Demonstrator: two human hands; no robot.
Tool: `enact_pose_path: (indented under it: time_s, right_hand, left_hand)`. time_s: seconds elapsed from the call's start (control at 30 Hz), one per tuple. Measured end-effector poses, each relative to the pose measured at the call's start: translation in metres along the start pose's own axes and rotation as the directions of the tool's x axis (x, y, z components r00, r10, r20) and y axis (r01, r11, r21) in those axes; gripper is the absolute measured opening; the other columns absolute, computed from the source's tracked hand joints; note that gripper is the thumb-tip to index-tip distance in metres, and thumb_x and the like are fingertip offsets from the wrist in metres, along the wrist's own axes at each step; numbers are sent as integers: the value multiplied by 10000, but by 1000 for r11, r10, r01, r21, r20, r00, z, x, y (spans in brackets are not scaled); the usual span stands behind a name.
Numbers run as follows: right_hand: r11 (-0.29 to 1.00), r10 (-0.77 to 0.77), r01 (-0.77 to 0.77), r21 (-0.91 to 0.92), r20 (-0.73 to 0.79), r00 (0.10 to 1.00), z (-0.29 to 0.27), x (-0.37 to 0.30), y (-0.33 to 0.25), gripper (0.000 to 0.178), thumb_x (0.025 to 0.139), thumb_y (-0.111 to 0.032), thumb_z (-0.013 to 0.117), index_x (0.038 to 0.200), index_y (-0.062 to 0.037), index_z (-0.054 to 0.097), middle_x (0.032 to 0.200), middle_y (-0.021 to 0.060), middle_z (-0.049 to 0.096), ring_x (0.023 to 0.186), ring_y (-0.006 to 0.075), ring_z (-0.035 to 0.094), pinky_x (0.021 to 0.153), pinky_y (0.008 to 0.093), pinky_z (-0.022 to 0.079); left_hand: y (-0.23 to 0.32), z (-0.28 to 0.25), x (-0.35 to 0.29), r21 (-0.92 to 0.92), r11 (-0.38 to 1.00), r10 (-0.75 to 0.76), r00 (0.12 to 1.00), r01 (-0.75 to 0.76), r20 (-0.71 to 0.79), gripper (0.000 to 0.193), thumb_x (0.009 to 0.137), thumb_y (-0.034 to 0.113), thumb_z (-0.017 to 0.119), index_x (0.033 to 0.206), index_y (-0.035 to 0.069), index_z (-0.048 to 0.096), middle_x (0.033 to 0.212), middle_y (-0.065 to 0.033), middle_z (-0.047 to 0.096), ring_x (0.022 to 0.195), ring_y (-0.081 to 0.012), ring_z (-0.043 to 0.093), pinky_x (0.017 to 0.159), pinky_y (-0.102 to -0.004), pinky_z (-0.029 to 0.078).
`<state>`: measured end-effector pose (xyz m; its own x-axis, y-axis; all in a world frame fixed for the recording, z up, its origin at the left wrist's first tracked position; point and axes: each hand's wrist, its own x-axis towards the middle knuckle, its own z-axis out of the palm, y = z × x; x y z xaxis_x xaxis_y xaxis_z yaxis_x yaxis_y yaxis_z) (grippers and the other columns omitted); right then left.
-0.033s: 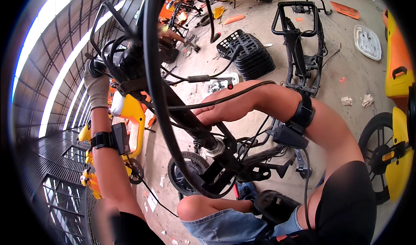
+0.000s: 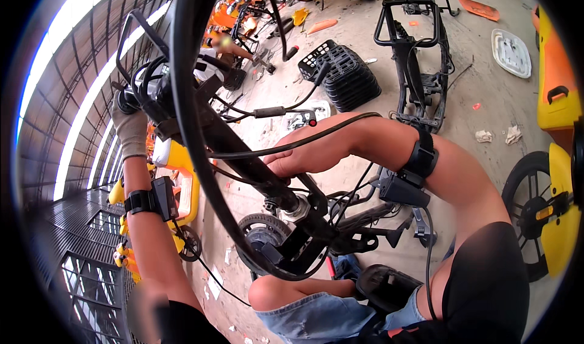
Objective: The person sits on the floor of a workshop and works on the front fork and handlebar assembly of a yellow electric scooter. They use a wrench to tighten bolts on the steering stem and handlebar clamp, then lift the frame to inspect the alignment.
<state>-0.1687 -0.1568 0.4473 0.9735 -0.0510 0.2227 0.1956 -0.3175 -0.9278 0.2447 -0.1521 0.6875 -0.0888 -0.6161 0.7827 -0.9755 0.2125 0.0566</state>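
Observation:
A black scooter frame stands before me, its steering stem [image 2: 243,152] leaning up to the left toward the handlebar [image 2: 161,94]. My left hand [image 2: 131,128], in a pale work glove, is closed around the handlebar's grip at the upper left. Bare, my right hand [image 2: 313,152] holds the stem above its metal collar [image 2: 296,208], with some fingertips hidden behind the tube. A thick black cable [image 2: 188,119] loops down in front of the stem. A thinner cable [image 2: 298,142] passes over my right hand. The small front wheel [image 2: 263,237] shows below.
A black plastic crate [image 2: 348,76] lies ahead, with another bare black frame [image 2: 420,70] to its right. Yellow-orange scooter bodies [image 2: 556,100] stand at the right edge. A white tray [image 2: 511,53] and litter lie on the floor. Another person's arm [image 2: 240,50] shows at the far left.
The handlebar and upper stem have swung a little to the left, with the looping cable. My left hand has moved slightly left with the grip; my right hand stays at the stem.

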Motion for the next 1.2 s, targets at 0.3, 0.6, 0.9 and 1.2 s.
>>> enact_pose_path:
  time_s: [0.3,0.6,0.9,1.2]
  right_hand:
    - [1000,-17,18,-19,26,1000,-5,-4,-3,357,990,-347,455,1093,-61,644,977,26,675,908,133,582,890,295,433]
    - [998,-4,14,60,-159,987,20,-5,13,462,1038,-393,381,1190,-26,618,1070,120,636,958,219,580,890,377,452]
    - [995,6,2,95,-80,997,13,2,22,368,1026,-334,405,1031,-36,621,934,22,590,857,124,505,825,302,407]
    - [984,6,20,179,-141,990,14,-11,9,388,954,-369,450,782,-63,614,734,-3,555,704,110,466,672,298,383]
  left_hand:
    - [26,11,-4,-253,958,-129,991,134,37,335,935,71,571,1257,1,512,1153,-104,609,1006,-197,636,882,-326,538]
    - [22,3,-2,-64,995,80,997,-80,-8,251,815,87,751,1039,44,646,909,-33,721,827,-115,673,764,-265,525]
    - [45,20,-12,-162,987,1,1000,-6,-29,240,843,95,724,1055,36,628,927,-22,689,825,-129,662,738,-266,534]
    - [18,26,-1,-124,992,14,1000,-12,13,281,915,83,611,1182,16,556,1046,-68,636,926,-152,630,804,-291,525]
